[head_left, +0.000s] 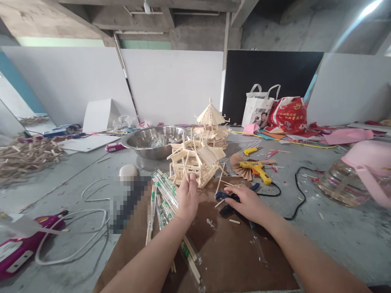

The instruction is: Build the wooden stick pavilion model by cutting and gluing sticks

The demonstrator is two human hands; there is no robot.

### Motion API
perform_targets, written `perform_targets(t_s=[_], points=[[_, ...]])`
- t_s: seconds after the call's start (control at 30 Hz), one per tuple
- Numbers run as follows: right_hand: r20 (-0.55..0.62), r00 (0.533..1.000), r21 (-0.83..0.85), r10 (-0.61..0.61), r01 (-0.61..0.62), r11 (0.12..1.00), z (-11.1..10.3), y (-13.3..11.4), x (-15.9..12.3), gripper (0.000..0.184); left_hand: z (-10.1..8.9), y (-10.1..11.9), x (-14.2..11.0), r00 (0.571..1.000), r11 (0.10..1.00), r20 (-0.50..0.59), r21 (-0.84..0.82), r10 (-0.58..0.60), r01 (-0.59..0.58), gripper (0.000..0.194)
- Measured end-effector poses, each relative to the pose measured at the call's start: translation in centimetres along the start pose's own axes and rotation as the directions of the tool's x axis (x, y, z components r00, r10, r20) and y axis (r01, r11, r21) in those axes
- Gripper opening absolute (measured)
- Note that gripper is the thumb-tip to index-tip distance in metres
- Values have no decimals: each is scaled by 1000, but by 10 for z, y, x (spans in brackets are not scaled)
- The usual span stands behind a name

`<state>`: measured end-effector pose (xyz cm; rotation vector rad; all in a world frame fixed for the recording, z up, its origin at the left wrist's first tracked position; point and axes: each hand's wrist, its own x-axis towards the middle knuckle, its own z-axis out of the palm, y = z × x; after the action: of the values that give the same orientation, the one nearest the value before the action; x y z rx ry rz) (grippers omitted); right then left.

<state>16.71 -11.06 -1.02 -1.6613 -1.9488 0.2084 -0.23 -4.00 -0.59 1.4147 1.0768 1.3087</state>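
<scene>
My left hand (188, 199) is closed on the near edge of a small wooden stick house model (195, 160), its thumb against the front posts. The model has part of a slatted roof on its right side. My right hand (246, 200) lies over a blue-handled tool (222, 195) that looks like pliers, its fingers curled on the handles; the jaws are hidden. A loose stick (220, 179) leans between the model and my right hand. Packs of wrapped chopsticks (166, 189) lie left of and under my left forearm.
A brown board (214, 252) lies beneath my hands. A steel basin (137, 142) and a pagoda model (211, 116) stand behind. To the right are a yellow glue gun (258, 169) with a black cord and a pink-lidded jug (345, 183). A purple power strip (39, 232) sits left.
</scene>
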Motion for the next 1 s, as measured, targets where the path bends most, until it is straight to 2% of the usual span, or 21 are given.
perform_targets(t_s=[0.1,0.17,0.27,0.33,0.4,0.47,0.57,0.67,0.77,0.87,1.0], points=[[68,998,-41,2,1,999,-4,2,0,34,1,5,-7,975,972,171,165,140,-168,32],[162,986,-87,21,-7,996,-8,4,0,53,2,8,-10,939,950,305,210,161,-231,30],[331,939,-166,93,-39,985,-15,12,-2,86,3,9,-12,883,917,443,268,156,-297,31],[427,890,-213,159,-72,974,-18,17,-4,98,3,10,-12,863,891,481,307,157,-334,32],[477,854,-246,209,-99,964,-19,21,-6,101,3,9,-12,864,880,478,330,157,-343,33],[479,851,-253,214,-100,962,-20,22,-6,98,3,8,-11,875,883,461,338,146,-326,33],[418,893,-253,166,-61,966,-21,17,-6,84,4,4,-10,894,915,431,301,121,-269,33],[335,937,-281,98,1,960,-23,10,-5,53,5,1,-7,915,951,390,232,103,-205,32],[293,949,-319,112,-14,948,-24,6,-4,33,6,0,-5,927,964,363,202,92,-175,30],[290,946,-323,148,-48,945,-24,9,-3,39,6,1,-3,932,970,358,198,65,-144,29],[352,914,-296,201,-95,950,-25,20,-5,65,7,1,-2,930,972,366,203,40,-122,27]])
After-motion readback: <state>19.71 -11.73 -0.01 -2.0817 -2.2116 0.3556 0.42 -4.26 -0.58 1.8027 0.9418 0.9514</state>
